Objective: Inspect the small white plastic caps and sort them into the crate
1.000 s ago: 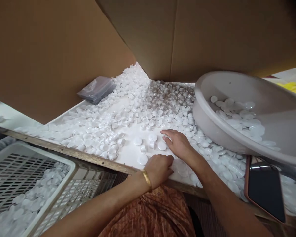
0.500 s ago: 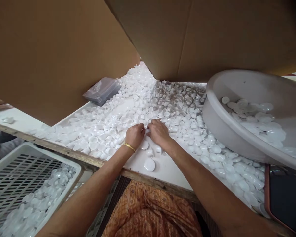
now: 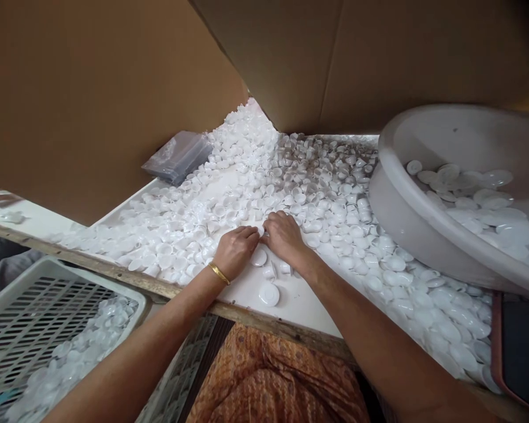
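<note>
Both hands are now forward at the cap heap [image 3: 317, 188], away from the table edge [image 3: 127, 273]. Left hand [image 3: 235, 249] and right hand [image 3: 284, 235], fingers curled, pinch one white cap [image 3: 261, 231] where the fingertips meet.

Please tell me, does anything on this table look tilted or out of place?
The grey basin sits tilted on the loose white caps, not flat. A clear plastic bag lies among them by the cardboard wall.

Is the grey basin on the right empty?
No, the basin holds a heap of flat white caps.
</note>
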`<state>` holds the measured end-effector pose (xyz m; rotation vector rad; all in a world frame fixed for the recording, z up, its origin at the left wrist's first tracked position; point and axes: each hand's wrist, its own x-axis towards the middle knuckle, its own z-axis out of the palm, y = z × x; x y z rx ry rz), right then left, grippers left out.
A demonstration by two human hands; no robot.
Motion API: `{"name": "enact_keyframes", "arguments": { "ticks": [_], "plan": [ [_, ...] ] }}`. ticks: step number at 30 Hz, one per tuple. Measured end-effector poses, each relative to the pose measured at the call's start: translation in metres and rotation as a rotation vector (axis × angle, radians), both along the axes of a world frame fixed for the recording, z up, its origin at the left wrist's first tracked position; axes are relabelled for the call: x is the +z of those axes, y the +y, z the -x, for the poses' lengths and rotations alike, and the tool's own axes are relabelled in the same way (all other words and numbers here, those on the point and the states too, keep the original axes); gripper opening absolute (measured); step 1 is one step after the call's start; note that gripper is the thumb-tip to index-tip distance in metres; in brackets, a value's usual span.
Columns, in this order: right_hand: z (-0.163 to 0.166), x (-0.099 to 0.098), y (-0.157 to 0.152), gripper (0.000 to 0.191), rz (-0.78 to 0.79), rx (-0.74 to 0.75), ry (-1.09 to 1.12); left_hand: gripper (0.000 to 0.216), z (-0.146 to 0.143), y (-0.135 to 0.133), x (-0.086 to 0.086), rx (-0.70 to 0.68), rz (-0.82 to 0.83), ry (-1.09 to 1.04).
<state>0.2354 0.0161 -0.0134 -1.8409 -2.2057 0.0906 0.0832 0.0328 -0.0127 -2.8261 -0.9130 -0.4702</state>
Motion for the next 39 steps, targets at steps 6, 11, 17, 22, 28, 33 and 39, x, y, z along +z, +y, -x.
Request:
{"name": "enact_keyframes", "arguments": {
  "ticks": [6,11,17,22,28,33,39],
  "plan": [
    [-0.002,0.001,0.0,0.024,0.006,-0.009,-0.005,0.02,-0.003,0.005,0.005,-0.02,0.023,0.025],
    [-0.003,0.002,-0.001,0.027,-0.015,0.0,0.01,0.019,-0.002,0.006,0.005,-0.012,0.062,0.009],
    [-0.004,0.004,-0.004,0.029,-0.031,-0.008,0.049,0.02,-0.001,0.004,0.003,-0.031,0.047,0.007],
    [-0.008,0.012,-0.01,0.017,-0.077,0.134,0.012,0.02,-0.001,0.006,0.004,-0.02,0.093,-0.003],
    [-0.006,0.014,-0.016,0.025,-0.069,0.228,-0.074,0.023,0.003,0.005,-0.001,-0.055,0.129,-0.077],
    [0.0,0.012,-0.016,0.028,-0.029,0.2,-0.081,0.026,0.006,0.005,-0.01,-0.062,0.154,-0.136],
    [-0.006,0.025,-0.021,0.028,0.087,0.188,0.029,0.028,0.007,0.0,-0.01,-0.043,0.162,-0.16]
  ]
}}
